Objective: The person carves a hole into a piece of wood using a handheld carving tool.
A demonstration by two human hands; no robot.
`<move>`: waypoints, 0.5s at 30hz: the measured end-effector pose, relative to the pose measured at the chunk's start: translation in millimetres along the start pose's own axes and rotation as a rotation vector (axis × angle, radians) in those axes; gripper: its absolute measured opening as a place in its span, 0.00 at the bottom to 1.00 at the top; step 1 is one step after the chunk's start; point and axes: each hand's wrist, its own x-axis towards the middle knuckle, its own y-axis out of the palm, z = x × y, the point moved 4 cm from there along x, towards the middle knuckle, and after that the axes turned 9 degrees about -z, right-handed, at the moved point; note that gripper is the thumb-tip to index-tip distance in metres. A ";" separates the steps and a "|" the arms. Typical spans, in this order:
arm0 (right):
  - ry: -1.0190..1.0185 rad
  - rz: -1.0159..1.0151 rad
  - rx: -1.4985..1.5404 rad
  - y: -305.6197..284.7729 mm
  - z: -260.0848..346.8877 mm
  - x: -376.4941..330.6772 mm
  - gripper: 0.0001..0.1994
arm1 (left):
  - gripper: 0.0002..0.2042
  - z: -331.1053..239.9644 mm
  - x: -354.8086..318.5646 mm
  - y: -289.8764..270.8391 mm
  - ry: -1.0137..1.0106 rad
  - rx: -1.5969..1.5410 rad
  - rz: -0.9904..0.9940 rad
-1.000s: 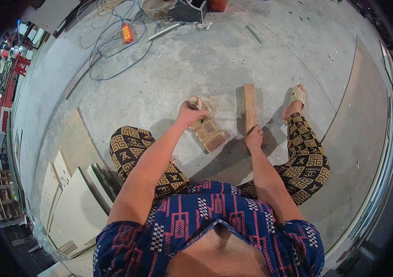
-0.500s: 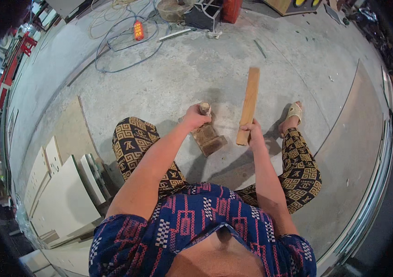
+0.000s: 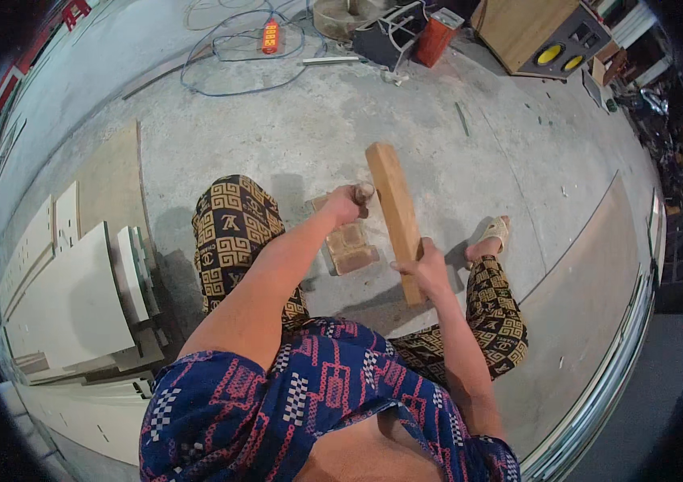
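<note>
My left hand (image 3: pixel 344 205) is closed around a thick, rounded wooden handle (image 3: pixel 364 193), whose end sticks up past the fingers. What that handle belongs to is hidden by the hand. Below it, on the floor, lies a worn brown stepped block (image 3: pixel 349 241). In my right hand (image 3: pixel 430 269) a long light-brown wooden bar (image 3: pixel 393 189) is gripped near its lower end. The bar stands tilted, its upper end leaning left, close beside the left hand's handle. Whether bar and handle touch, I cannot tell.
Flat pale boards (image 3: pixel 76 297) are stacked at the left, and a large sheet (image 3: pixel 574 273) lies at the right. Toward the back are a blue cable (image 3: pixel 237 94), an orange power strip (image 3: pixel 270 38), a red container (image 3: pixel 439 36) and a speaker box (image 3: pixel 546 40).
The wooden bar has swung leftward, its upper end now nearer the left hand and its broad face turned. The right hand has shifted slightly left and lower; the view has turned too.
</note>
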 end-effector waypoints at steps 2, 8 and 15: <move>-0.024 -0.086 0.338 -12.5 15.4 -8.8 0.37 | 0.16 2.6 7.2 -2.9 0.057 0.091 0.025; -0.297 -0.263 0.863 -34.1 64.4 -40.2 0.33 | 0.19 16.0 10.7 -3.4 0.002 0.075 0.018; -0.109 -0.108 0.086 3.2 12.0 -24.8 0.36 | 0.17 3.1 6.3 -1.2 -0.085 -0.195 0.094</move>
